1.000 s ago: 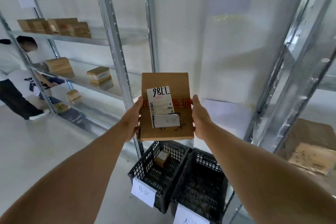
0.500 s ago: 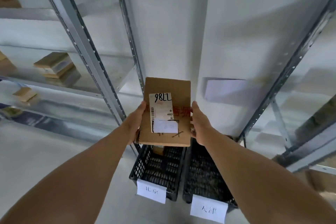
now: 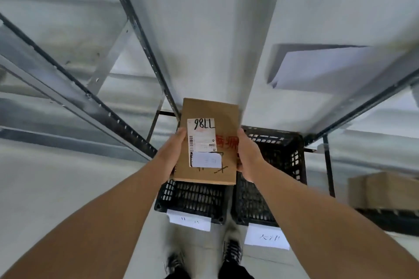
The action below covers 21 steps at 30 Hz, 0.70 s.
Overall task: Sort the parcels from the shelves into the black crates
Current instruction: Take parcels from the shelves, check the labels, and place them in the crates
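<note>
Cardboard parcel (image 3: 207, 142) between left hand (image 3: 173, 154) and right hand (image 3: 249, 156), both clamped on its side edges.

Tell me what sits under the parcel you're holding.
The left black crate, with a paper label on its front. Only its near part shows, with nothing visible in it; the parcel covers the rest, so any contents there are hidden.

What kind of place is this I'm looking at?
Most likely a parcel sorting or storage room: steel shelving, a left black crate and a right black crate on the floor, each with a paper tag, and a cardboard parcel bearing a shipping label, held by the left hand and right hand.
</note>
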Available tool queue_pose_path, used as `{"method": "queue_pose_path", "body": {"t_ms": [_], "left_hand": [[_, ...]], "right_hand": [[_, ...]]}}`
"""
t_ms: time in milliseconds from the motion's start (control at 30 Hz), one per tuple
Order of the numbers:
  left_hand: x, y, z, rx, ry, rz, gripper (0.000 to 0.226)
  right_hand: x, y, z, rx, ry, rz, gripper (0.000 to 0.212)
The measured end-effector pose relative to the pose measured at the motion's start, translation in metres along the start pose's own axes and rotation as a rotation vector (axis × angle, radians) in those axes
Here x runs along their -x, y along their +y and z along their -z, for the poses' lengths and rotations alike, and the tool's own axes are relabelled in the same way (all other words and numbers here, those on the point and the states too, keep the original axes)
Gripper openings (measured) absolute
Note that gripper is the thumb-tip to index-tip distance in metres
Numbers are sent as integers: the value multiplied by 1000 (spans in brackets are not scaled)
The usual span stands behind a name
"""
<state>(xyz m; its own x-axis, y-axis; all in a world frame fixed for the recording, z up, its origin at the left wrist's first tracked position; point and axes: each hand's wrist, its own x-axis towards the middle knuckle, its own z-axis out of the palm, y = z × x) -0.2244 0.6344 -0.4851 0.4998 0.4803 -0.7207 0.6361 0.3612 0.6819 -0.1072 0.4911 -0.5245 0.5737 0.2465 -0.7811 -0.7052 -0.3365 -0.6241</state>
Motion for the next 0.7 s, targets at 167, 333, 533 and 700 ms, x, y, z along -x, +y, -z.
{"method": "queue_pose_path", "body": {"t_ms": [167,333,533,700], "left_hand": [[-107,-53,-6,-87,-26,20,47],[-219,-127,-9,-171,-57,38,48],[-321,-190,-10,-189,-103,6,46],[-374,-226,-19,-190,-127,-41,44]], "right_hand": [[-92,48,-27,45,74,-88,57],[-196,107,-51,170,180,-72,67],[-287,161,-84,321,264,1,78],[-339,190,-93,394,348,32,67]]}}
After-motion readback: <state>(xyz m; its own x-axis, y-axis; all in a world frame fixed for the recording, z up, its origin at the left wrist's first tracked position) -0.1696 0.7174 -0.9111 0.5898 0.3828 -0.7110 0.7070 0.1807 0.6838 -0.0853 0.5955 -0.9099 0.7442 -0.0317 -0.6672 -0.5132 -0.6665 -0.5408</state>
